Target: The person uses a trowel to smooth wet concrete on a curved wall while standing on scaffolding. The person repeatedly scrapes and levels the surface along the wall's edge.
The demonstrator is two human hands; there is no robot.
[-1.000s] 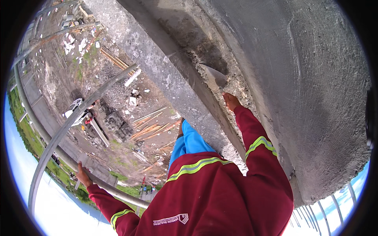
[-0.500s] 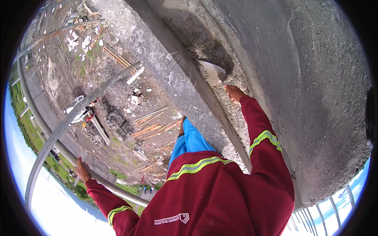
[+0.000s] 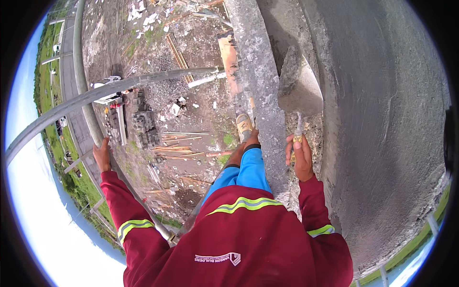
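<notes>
Right hand (image 3: 301, 160) grips trowel (image 3: 299, 83) (mortar-laden); left hand (image 3: 102, 155) on scaffold pipe (image 3: 91, 122).

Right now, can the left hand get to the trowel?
Probably not. The left hand grips the scaffold pipe far out to the side, while the right hand holds the trowel against the concrete wall, beyond the body.

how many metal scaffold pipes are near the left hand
2. One pipe runs up past the left hand, which grips it. A second pipe crosses it, arching from the left edge toward the concrete ledge. Others may be hidden behind the body.
</notes>
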